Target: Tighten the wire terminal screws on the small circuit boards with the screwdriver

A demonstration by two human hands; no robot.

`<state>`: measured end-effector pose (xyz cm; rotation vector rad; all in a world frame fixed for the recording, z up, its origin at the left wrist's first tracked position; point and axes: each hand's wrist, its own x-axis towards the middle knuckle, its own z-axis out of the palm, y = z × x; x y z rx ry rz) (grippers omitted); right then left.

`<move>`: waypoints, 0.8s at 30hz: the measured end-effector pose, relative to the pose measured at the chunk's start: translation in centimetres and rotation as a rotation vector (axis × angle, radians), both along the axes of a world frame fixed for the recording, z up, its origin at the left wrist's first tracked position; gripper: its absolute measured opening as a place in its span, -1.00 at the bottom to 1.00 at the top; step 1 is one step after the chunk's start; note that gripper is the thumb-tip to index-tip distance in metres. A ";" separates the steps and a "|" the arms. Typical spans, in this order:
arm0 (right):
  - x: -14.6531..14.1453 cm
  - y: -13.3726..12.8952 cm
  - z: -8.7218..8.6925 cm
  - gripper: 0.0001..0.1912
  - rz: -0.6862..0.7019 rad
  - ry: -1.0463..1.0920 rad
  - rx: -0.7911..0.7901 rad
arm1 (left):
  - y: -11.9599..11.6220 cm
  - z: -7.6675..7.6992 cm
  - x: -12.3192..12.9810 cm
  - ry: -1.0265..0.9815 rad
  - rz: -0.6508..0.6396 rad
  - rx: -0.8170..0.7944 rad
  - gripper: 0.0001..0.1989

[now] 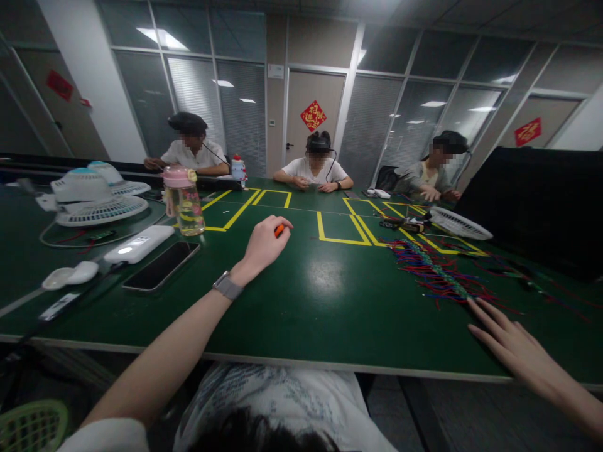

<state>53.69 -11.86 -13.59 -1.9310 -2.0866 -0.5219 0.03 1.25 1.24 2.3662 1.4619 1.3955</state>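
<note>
My left hand, with a grey-strapped watch on its wrist, is closed above the middle of the green table. Out of its fingers shows the end of a small orange tool; the rest is hidden, so its exact kind is unclear. My right hand reaches in from the right, fingers stretched out and apart. Its fingertips are at the near end of a long row of small green circuit boards with red and blue wires fanning out on both sides. Whether they touch the boards is hard to tell.
At left lie a phone, a white power strip, a pink-lidded bottle and white fan parts. Yellow tape marks rectangles on the table. A large black panel stands right. Three people sit across.
</note>
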 end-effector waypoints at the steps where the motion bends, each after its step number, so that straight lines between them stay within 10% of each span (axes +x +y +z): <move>1: 0.4 0.1 -0.3 -0.43 0.040 -0.036 -0.015 | 0.0 0.0 0.0 0.000 0.002 -0.004 -0.82; 24: 1.5 1.0 -1.5 -0.45 -0.026 -0.124 -0.111 | 0.2 -0.3 -0.1 0.007 -0.015 0.027 -0.82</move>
